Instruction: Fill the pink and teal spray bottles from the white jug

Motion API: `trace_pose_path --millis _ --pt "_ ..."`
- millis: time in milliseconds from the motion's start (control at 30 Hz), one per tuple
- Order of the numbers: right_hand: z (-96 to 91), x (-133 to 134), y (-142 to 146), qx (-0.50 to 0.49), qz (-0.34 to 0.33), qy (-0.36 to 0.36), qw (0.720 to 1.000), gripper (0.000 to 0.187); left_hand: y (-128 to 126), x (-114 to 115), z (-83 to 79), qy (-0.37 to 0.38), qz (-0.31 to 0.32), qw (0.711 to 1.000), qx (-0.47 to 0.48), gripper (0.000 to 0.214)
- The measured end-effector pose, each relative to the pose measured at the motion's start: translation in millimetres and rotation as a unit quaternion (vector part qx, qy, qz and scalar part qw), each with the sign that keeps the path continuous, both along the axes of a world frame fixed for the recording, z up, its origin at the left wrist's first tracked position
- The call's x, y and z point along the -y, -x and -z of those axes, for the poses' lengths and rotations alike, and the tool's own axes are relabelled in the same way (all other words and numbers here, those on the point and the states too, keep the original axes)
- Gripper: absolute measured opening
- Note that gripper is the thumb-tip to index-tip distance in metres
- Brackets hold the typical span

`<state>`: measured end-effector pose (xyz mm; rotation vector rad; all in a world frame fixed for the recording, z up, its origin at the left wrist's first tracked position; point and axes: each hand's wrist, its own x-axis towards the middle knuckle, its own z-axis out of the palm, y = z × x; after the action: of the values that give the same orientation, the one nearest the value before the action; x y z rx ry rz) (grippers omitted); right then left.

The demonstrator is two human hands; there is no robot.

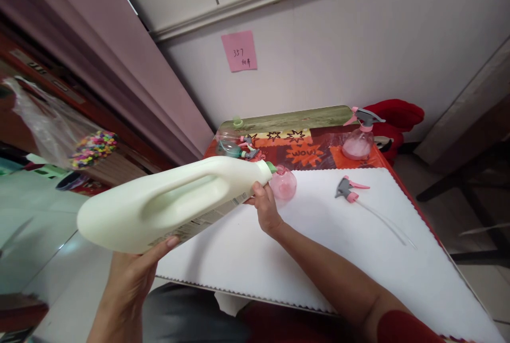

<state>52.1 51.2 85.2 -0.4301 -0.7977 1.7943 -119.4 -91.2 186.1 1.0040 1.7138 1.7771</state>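
A large pale-green detergent jug (pixel 131 202) is tipped nearly level across the view, its green spout pointing right. My left hand (pixel 135 263) grips the jug's lower end from beneath, thumb along the label. Near the neck, my right hand (pixel 265 205) is closed around the jug's underside. Just past the spout stands a round pink spray bottle (pixel 284 186) without its top, the spout at its mouth; whether liquid is flowing I cannot tell. To the right, a grey and pink spray head (pixel 347 190) with a clear tube lies on the white board (pixel 311 247).
Behind the board, a pink spray bottle (pixel 357 146) with its head on stands at the right. A clear bottle (pixel 227 144) and more spray heads (pixel 249 149) lie at the left, near a small green cap (pixel 238 121). A red plush toy (pixel 394 120) sits by the wall.
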Motion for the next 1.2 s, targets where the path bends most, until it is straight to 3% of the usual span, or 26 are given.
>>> trace_pose_path --millis 1200 --pt "-1.7 1.5 1.5 -0.005 -0.009 0.000 1.000 0.057 -2.5 3.7 -5.4 0.016 -0.018 1.000 -0.012 0.076"
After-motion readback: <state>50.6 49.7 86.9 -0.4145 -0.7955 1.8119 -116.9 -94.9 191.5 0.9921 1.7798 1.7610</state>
